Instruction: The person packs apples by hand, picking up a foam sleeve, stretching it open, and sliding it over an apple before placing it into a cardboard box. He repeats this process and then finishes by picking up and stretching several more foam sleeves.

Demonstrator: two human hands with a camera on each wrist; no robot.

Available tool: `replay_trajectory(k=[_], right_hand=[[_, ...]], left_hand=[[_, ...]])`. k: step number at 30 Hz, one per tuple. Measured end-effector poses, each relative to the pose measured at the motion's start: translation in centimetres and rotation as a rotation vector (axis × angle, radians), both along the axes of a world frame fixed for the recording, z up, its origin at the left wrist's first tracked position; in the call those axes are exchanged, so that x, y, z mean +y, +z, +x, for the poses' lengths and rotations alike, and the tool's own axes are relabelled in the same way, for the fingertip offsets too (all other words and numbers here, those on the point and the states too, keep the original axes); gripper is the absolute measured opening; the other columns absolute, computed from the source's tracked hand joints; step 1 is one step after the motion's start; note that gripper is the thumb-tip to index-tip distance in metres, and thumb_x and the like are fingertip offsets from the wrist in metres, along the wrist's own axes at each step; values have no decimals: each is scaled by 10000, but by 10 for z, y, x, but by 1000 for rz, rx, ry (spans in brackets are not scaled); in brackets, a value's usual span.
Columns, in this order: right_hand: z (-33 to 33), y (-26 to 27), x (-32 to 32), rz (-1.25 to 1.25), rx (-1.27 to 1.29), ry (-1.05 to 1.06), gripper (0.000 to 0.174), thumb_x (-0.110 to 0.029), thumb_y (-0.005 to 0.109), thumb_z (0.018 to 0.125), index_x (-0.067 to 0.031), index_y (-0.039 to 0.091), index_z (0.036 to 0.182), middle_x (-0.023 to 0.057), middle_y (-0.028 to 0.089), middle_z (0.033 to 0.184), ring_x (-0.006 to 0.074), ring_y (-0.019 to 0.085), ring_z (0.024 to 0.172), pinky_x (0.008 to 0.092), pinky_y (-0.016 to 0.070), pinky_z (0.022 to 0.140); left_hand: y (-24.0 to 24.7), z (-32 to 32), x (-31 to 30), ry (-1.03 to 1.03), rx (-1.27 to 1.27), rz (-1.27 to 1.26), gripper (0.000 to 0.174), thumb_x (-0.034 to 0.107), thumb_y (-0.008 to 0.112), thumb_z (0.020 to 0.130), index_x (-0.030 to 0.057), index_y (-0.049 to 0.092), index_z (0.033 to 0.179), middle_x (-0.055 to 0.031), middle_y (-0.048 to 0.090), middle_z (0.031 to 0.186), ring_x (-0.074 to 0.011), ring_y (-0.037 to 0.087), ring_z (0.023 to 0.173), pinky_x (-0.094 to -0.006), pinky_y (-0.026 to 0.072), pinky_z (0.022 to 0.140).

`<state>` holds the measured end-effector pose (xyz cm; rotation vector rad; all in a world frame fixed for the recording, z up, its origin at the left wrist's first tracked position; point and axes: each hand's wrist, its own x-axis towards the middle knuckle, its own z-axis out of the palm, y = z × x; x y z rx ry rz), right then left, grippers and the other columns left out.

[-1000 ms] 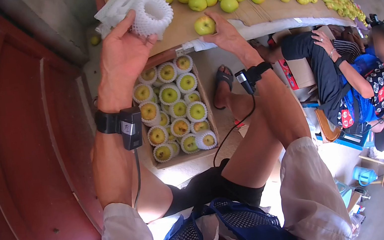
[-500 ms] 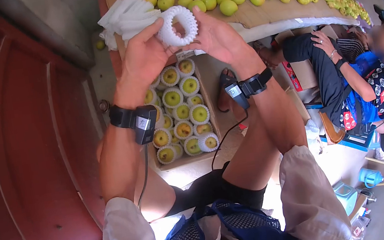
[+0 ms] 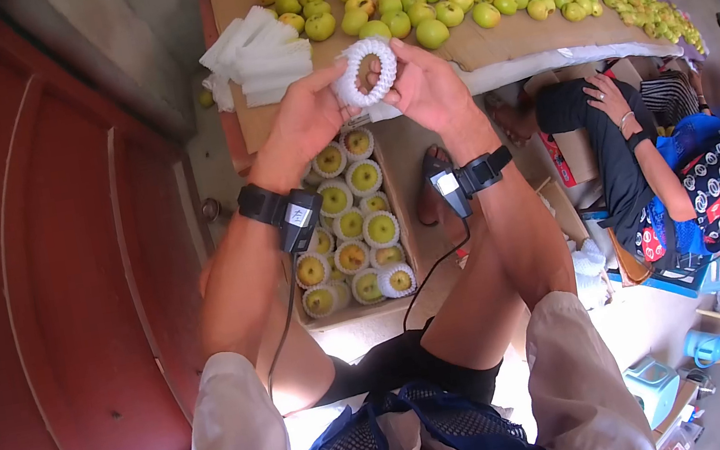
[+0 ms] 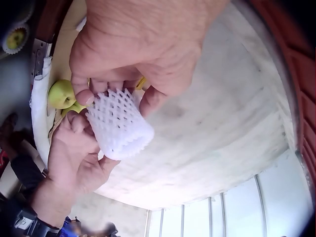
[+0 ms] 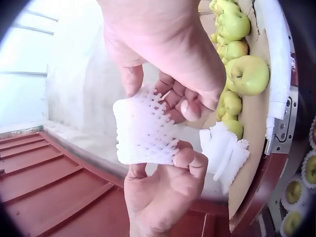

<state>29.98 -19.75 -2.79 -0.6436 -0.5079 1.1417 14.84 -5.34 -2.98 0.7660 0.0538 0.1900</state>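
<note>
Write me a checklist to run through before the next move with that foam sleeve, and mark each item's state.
1. Foam sleeve held by both the left grip and right grip: ok.
2. Sleeve spread open: ok, the head view shows a clear ring.
3. Apple inside the sleeve: not ok, none shows through its opening.
4. Loose apples at hand: ok, they look within easy reach.
5. Spare sleeves ready: ok, a pile lies beside the apples.
6. Free space in the box: cannot tell, wrapped apples fill what shows and the left arm hides part.
</note>
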Motion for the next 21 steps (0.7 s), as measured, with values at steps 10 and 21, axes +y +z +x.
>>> replay_trajectory(k=[10, 21], right_hand=[[45, 8, -10, -146, -146, 33, 206, -293, 666, 986, -126, 648, 1104, -58, 653, 967, 44, 547, 784, 221, 322, 550], [78, -13, -14, -349, -351, -38, 148, -230, 704, 957, -118, 661, 1044, -83, 606, 885, 4, 501, 745, 206, 286, 531]], left_hand=[[8, 44, -10, 60, 144, 103, 351, 214, 557, 1025, -14, 568, 1292, -64, 661, 1157, -183, 629, 1014, -371, 503, 966], [-16, 68, 10, 135, 390, 353, 224, 275, 662, 981, 111, 663, 1133, 26, 686, 1059, -95, 601, 920, -250, 441, 738]])
